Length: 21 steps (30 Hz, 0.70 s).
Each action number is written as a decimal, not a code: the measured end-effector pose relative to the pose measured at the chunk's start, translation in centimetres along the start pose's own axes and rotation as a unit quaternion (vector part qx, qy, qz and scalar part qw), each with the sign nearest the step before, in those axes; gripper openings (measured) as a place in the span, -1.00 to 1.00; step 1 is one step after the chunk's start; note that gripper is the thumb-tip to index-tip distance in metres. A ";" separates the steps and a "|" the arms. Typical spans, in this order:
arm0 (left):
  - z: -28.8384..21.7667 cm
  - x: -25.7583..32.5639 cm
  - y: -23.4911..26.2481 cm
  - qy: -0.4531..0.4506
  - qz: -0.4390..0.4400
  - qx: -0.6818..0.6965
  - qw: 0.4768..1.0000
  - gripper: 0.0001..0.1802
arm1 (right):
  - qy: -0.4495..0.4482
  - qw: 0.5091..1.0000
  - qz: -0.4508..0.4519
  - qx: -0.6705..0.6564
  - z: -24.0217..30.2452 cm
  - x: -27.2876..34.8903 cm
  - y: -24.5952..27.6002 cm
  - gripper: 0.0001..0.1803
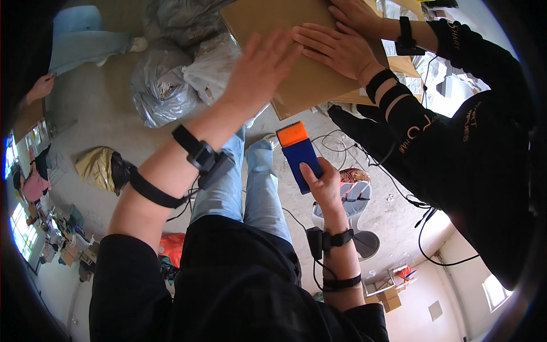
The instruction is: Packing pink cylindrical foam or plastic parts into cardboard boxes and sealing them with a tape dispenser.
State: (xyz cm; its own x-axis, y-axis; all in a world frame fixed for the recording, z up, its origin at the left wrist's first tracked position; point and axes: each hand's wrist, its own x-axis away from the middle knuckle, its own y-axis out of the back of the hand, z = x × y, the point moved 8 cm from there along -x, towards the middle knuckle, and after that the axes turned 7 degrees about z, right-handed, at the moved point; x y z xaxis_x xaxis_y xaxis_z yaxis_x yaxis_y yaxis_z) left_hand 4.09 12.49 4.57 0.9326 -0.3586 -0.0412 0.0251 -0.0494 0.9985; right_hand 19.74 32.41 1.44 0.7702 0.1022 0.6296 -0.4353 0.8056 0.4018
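My right hand [322, 183] grips a blue tape dispenser [299, 157] with an orange, toothed end that points up toward the carton. The thumb lies across its blue body. My left hand [259, 68] reaches over the left part of a brown cardboard box [310, 94], its fingers stretched out and smeared by motion. Whether its palm touches the cardboard I cannot tell. From the right, another person's two hands lie flat on the top of the same box, one hand [336, 48] close to my left fingertips and the other hand [359, 17] farther back.
Grey and clear plastic bags [162, 85] stand left of the box. A yellow and black bag [99, 168] lies on the floor farther left. Near my right forearm is a grey and white stool [353, 211] with something red on it. Black cables [399, 191] hang beside the other person.
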 end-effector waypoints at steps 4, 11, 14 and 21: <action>-4.3 2.8 -0.9 -0.040 0.036 0.192 0.980 -0.24 | -0.046 0.998 0.012 0.038 0.8 -0.1 0.4 -0.55; -4.9 3.7 -0.5 -0.042 0.062 0.199 0.977 -0.15 | -0.160 0.927 0.127 0.313 -1.0 -0.8 -2.1 -0.37; -4.4 3.5 -1.5 -0.016 0.051 0.212 0.976 -0.09 | -0.215 0.932 0.158 0.244 -6.5 2.3 -3.2 -0.30; -4.8 4.2 -1.8 0.080 0.048 0.152 0.984 -0.06 | -0.219 0.919 0.150 0.292 -8.9 4.8 -1.3 -0.29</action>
State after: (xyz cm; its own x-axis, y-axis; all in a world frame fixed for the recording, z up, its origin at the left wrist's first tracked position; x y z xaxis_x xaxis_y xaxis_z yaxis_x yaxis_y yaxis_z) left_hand 9.65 15.51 2.76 0.9706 -0.2259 0.0832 -0.1523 -0.3084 0.9390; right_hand 28.13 37.00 -2.01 0.3688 -0.0783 0.9262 -0.8717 0.3168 0.3739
